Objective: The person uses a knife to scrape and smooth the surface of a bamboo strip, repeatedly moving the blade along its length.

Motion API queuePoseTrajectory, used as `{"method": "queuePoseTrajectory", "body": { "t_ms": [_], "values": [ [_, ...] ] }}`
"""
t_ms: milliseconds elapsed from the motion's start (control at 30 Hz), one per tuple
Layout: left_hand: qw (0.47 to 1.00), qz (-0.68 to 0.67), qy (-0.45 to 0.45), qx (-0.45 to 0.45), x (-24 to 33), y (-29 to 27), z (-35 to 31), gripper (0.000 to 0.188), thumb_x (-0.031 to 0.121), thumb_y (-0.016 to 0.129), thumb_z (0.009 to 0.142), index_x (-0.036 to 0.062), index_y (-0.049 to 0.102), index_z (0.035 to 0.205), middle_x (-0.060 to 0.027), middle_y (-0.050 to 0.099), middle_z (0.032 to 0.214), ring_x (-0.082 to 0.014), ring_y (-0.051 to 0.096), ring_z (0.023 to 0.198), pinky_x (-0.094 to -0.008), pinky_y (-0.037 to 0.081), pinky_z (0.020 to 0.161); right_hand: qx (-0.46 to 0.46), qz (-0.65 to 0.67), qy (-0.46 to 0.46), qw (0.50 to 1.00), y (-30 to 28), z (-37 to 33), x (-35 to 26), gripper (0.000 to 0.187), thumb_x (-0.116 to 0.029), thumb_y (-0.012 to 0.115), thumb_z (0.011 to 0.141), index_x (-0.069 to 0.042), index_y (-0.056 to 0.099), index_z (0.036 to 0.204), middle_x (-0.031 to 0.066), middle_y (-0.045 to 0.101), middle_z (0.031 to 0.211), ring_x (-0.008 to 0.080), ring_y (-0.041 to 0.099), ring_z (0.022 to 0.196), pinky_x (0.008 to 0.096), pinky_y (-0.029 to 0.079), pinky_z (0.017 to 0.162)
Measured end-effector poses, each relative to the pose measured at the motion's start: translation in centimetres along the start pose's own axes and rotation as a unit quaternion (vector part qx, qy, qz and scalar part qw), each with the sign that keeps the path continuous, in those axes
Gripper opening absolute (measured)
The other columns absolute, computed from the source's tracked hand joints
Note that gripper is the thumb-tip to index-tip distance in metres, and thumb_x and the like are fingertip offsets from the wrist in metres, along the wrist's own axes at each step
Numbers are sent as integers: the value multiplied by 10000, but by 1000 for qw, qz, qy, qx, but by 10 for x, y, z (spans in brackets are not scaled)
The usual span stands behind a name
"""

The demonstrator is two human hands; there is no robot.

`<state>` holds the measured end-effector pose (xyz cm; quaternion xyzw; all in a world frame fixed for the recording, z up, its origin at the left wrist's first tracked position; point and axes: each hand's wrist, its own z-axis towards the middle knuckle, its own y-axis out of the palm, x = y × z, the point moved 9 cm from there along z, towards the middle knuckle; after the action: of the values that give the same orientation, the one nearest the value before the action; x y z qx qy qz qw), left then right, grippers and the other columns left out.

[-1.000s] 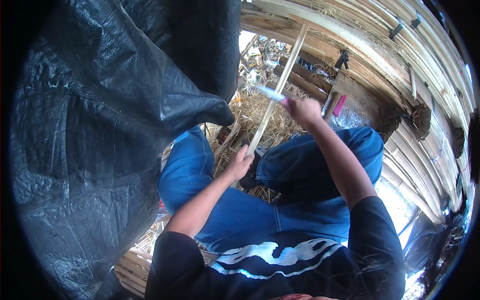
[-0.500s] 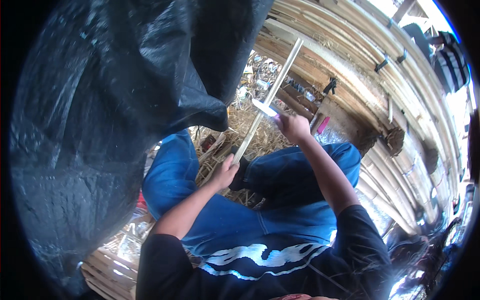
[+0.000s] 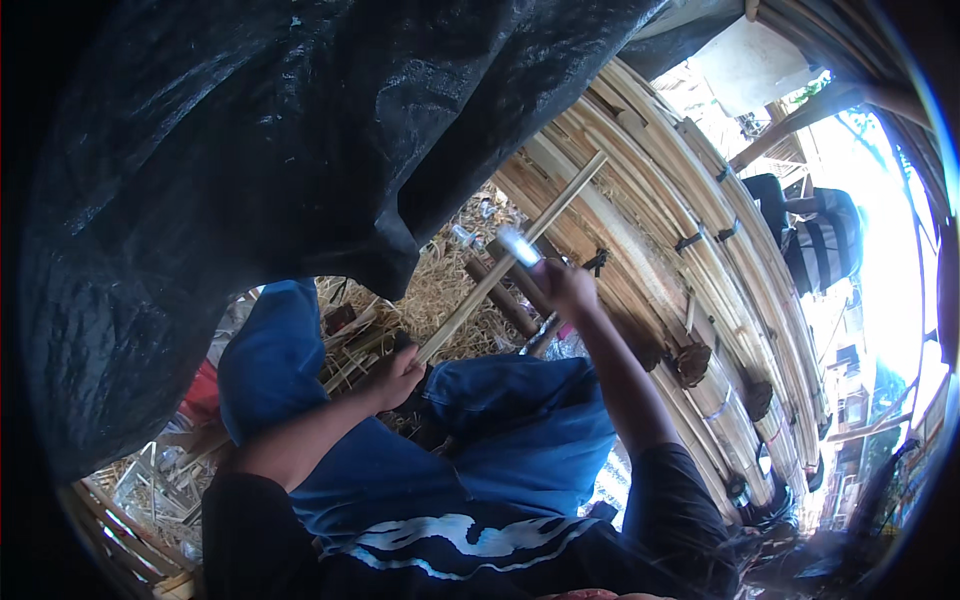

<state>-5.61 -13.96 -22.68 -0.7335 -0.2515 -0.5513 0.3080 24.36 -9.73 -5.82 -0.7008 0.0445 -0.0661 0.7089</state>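
A long, pale strip of wood or bamboo (image 3: 468,306) slants up and to the right in front of me. My left hand (image 3: 397,381) is closed round its lower end. In my right hand (image 3: 568,291) is a knife (image 3: 519,247), its bright blade smeared by motion. The blade lies across the strip, somewhat above the strip's middle; whether it touches cannot be made out. The strip's far end sticks out over the stacked bamboo (image 3: 610,235).
Black plastic sheeting (image 3: 230,180) hangs close on the left. Straw-like shavings (image 3: 440,275) cover the ground between my knees. Long bundled bamboo strips (image 3: 690,240) fill the right side, bound with dark ties. Beyond them is a dark striped bag-like thing (image 3: 822,240). A red thing (image 3: 200,393) lies left of my knee.
The view has swung, so my hands, the strip and my legs sit lower and farther left, and more of the bright background shows at right. Both hands keep their holds.
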Motion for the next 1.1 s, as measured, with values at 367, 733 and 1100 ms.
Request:
{"method": "queuePoseTrajectory", "body": {
  "t_ms": [367,733,1100],
  "values": [
    [998,32,53,9,54,-10,-15,157,132,560,871,3,470,862,-118,545,716,-231,593,683,-378,442,621,31,-48,251,966,-60,43,185,604,-545,328,967,-61,690,947,223,685,924,402,667,870,517,522,759],
    [998,44,43,27,39,-9,10,233,148,549,895,15,465,1067,-174,572,899,-277,627,832,-377,475,709,381,533,235,718,-58,-24,207,337,-338,481,1005,-39,540,862,-11,426,577,119,417,521,290,358,512],
    [993,112,-15,24,10,5,41,325,97,544,860,9,435,1152,-210,562,949,-371,590,897,-432,456,777,198,277,16,940,22,-56,-10,141,-204,543,929,-74,506,967,212,596,767,425,609,726,492,473,619]
  ]
}}
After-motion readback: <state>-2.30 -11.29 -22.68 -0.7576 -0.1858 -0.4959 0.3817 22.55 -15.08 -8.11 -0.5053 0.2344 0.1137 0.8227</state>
